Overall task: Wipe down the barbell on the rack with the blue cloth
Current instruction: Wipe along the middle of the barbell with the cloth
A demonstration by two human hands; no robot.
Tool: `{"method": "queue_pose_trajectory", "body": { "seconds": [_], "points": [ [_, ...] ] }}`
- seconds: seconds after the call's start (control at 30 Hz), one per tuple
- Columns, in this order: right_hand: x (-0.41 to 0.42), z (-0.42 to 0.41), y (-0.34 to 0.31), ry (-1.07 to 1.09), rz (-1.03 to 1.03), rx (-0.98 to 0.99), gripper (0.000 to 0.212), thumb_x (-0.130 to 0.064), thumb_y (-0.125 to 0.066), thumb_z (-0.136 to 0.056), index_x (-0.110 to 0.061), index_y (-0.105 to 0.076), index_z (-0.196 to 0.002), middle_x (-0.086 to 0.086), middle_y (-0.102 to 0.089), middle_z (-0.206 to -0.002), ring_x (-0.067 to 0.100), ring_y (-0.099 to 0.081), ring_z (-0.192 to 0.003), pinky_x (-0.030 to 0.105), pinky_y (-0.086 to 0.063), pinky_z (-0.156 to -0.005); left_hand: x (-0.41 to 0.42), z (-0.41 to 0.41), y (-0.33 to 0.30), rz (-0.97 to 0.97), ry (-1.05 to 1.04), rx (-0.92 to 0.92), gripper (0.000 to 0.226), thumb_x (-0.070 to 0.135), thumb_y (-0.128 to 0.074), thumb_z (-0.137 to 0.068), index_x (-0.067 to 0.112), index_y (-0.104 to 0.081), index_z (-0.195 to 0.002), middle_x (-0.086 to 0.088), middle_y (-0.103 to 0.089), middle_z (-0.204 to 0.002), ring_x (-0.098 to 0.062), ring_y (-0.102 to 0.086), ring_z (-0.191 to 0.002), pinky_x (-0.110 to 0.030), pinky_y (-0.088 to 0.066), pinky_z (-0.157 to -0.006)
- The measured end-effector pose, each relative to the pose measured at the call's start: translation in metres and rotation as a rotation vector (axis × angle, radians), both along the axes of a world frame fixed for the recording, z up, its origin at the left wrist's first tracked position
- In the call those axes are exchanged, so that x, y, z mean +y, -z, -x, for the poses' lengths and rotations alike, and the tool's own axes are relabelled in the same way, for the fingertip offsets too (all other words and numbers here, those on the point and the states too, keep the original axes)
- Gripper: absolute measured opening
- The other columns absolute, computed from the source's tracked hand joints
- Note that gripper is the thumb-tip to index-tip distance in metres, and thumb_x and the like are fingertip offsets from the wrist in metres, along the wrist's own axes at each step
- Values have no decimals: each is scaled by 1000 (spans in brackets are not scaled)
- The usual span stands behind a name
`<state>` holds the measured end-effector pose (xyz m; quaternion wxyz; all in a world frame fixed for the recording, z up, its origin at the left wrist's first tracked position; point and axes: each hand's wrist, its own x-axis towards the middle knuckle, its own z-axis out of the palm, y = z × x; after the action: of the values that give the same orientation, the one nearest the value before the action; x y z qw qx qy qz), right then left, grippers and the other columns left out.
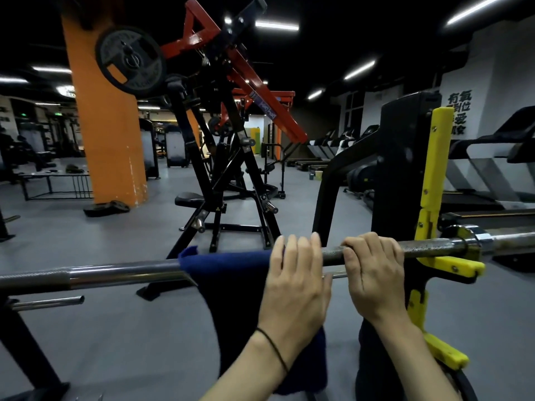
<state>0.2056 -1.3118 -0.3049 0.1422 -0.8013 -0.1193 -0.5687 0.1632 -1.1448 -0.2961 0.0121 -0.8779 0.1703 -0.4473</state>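
Dim gym, bar (121, 272) on rack (405, 175): my right hand (373, 273) curls round it to steady, left hand (295, 282) lies fingers-straight on cloth (228, 270) draped over bar, ready to wipe.

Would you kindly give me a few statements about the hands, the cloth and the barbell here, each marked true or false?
1. The blue cloth is draped over the barbell. True.
2. The right hand holds the cloth. False: it grips bare knurled bar, to the right of the cloth.
3. The left hand lies on the cloth at the bar. True.
4. The barbell lies on the floor. False: it rests in the rack's yellow hook.
5. A dark band circles the left wrist. True.
6. The cloth is red. False: it is dark blue.
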Motion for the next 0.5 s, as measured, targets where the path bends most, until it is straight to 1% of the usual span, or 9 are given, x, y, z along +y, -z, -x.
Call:
{"method": "queue_pose_trajectory", "body": {
  "seconds": [0.07,0.17,0.23,0.33,0.43,0.5],
  "points": [
    [-5,1,-1,-3,35,-2,44,-38,-27,-108,-16,-63,-98,0,-56,-94,25,-49,-89,42,-36,-93,4,-4,-3,-69,20,7,65,42,-40,-104,-2,-35,-151,-23,-52,-138,-38,-48,-130,-52,-34,-116],
    [-11,2,-2,-23,83,-2,43,-39,-29,-108,-15,-64,-102,-1,-55,-95,24,-49,-89,40,-35,-93,42,-3,-7,-136,43,-24,68,47,-42,-103,2,-35,-154,-22,-52,-141,-39,-48,-133,-49,-33,-116],
    [-11,3,-2,-31,77,-6,42,-38,-29,-108,-15,-63,-101,-1,-55,-94,24,-48,-89,38,-33,-92,79,4,-6,-129,13,-46,69,50,-40,-103,4,-35,-154,-20,-50,-147,-37,-45,-138,-49,-29,-118],
    [-4,2,0,-14,50,-9,40,-37,-30,-108,-15,-63,-100,1,-54,-93,26,-49,-89,41,-34,-93,127,15,-1,-130,-87,-76,67,47,-37,-103,4,-33,-155,-17,-42,-155,-36,-36,-146,-53,-29,-118],
    [3,2,0,-4,0,-12,36,-33,-31,-106,-15,-61,-96,1,-53,-92,27,-48,-88,43,-34,-93,127,14,-1,-167,-148,-84,64,40,-39,-104,1,-31,-155,-19,-39,-157,-37,-32,-148,-56,-25,-120],
    [5,2,0,-6,-17,-5,34,-33,-32,-105,-16,-59,-94,0,-52,-91,26,-46,-87,43,-34,-94,108,8,-4,-168,-147,-77,66,41,-38,-105,-1,-27,-156,-21,-36,-158,-37,-30,-149,-56,-19,-122]
  ]
}}
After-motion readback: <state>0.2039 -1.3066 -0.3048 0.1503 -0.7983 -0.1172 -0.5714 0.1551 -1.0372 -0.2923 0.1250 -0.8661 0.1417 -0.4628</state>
